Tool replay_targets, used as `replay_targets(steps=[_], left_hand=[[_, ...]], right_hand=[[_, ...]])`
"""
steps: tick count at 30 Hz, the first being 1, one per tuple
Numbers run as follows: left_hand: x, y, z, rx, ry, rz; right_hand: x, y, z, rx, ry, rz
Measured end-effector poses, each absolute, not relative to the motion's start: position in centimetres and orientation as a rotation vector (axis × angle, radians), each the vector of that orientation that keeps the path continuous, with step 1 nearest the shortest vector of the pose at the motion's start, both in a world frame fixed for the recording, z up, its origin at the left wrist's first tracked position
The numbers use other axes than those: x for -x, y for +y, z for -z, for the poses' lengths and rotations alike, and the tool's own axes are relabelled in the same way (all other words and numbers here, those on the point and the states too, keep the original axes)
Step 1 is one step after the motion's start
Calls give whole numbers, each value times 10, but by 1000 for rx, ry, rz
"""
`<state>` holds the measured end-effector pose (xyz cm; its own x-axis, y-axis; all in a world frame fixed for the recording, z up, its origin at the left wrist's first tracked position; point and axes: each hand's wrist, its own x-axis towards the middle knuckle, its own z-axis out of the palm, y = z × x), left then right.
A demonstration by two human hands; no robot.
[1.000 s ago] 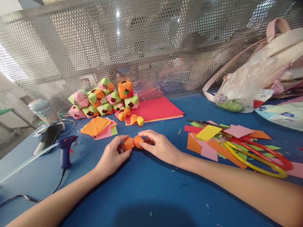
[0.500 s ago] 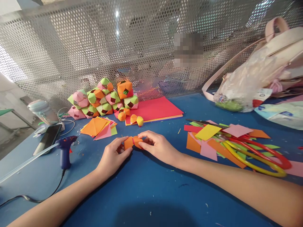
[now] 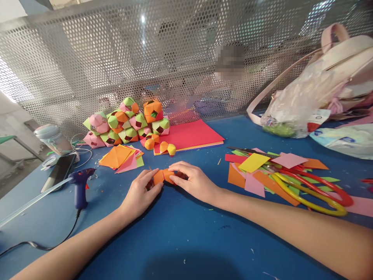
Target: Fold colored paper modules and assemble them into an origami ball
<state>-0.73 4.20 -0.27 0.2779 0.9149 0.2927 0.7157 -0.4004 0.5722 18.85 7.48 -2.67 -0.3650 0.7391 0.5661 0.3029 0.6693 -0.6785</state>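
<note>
Between my hands, low over the blue table (image 3: pixel 186 233), is a small orange folded-paper piece (image 3: pixel 163 176) with a red seam at its middle. My left hand (image 3: pixel 142 190) is closed on its left end, thumb in front and fingers behind. My right hand (image 3: pixel 190 181) pinches the right end between thumb and fingers. Just beyond them lie two small paper shapes, an orange one (image 3: pixel 149 143) and an orange-and-yellow one (image 3: pixel 168 148). Loose orange, pink and green paper squares (image 3: pixel 119 157) lie past my left hand.
Folded paper balls (image 3: pixel 128 134) are stacked at the back by a perforated metal screen (image 3: pixel 101 70). Red paper sheets (image 3: pixel 198 134) lie beside them. A blue glue gun (image 3: pixel 81 190) and phone (image 3: pixel 60 173) are left; scissors (image 3: pixel 320 196), paper scraps (image 3: pixel 253 163) and a bag (image 3: pixel 349 66) are right.
The two halves of the orange paper piece sit closer together, and the gap at the red seam has narrowed. Both hands stay in nearly the same place; the view has shifted slightly.
</note>
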Motion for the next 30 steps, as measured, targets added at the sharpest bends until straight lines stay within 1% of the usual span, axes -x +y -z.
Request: replay_targets(steps=[9, 17, 23, 30], left_hand=[[6, 45, 4, -2230, 1500, -843], [3, 77, 13, -2170, 1310, -1062], [10, 91, 22, -2037, 1423, -1115], [9, 93, 22, -2029, 1511, -1127]], right_hand=[[-188, 76, 25, 847, -1959, -573], [-190, 98, 33, 948, -1803, -585], [-196, 118, 41, 1086, -1698, -559], [-191, 131, 44, 1178, -1693, -530]])
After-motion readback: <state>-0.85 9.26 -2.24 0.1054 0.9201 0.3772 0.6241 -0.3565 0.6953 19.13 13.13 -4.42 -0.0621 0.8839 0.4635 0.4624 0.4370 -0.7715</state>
